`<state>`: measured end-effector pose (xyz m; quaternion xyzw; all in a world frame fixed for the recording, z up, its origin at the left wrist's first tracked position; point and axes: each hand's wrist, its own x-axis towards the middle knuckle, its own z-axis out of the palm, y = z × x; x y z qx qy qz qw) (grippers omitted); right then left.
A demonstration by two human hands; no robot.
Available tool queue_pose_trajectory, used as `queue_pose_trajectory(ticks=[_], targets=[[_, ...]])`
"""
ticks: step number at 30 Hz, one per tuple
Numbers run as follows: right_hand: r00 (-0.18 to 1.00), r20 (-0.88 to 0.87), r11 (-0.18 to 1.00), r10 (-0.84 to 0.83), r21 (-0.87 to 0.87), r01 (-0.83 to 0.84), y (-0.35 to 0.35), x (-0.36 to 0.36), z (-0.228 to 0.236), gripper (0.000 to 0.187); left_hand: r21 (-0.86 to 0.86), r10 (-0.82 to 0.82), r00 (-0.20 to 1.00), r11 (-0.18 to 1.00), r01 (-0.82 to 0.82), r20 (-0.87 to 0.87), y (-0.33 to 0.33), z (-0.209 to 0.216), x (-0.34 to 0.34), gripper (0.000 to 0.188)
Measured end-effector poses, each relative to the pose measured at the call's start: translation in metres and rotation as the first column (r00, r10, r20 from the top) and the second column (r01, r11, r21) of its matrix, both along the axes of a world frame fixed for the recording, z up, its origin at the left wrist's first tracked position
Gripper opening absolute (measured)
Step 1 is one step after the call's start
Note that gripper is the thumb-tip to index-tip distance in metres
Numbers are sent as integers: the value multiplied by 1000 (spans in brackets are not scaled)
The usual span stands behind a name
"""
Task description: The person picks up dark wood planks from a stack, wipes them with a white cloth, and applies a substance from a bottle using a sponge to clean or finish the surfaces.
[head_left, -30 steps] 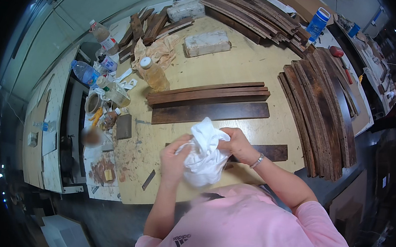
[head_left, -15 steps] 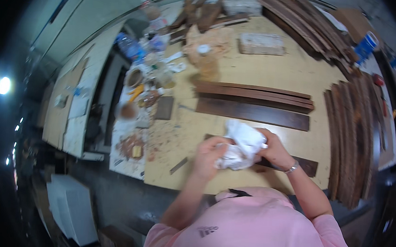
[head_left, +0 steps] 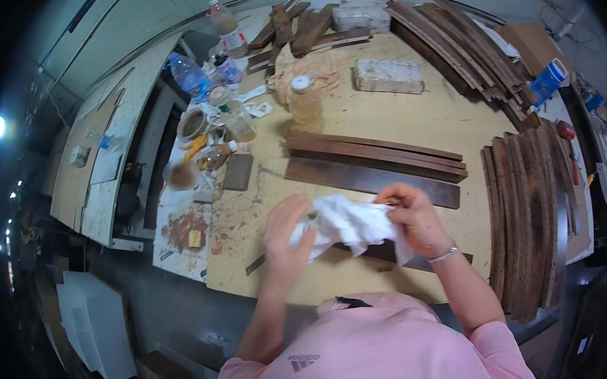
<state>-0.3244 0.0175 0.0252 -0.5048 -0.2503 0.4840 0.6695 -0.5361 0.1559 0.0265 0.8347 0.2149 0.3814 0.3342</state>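
The left hand and right hand grasp a white cloth, spread between them over a plank on the table. Beyond lie strips, then a bottle; curved slats lie rightward.

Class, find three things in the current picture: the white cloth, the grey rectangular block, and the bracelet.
White cloth (head_left: 357, 221): head view, on its crumpled middle.
Grey rectangular block (head_left: 238, 171): head view, on its flat top.
Bracelet (head_left: 444, 254): head view, on its silvery band.
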Motion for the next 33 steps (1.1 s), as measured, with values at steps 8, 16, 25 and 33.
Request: queue_pose_trajectory(ticks=[8,16,25,33], targets=[[998,-61,1000,-14,-4,14,22,-1,10,32,-535,-206,977,833,141,-64,-5,-27,16,26],[986,71,981,-153,-112,160,36,38,-14,14,-877,143,922,388,282,360,4,-15,14,26],[638,770,968,13,-169,184,147,70,-38,43,-943,369,874,220,249,316,32,-36,-6,40],[773,633,998,-48,8,55,294,68,-56,42,-945,429,845,213,250,320,55,-52,-8,49]])
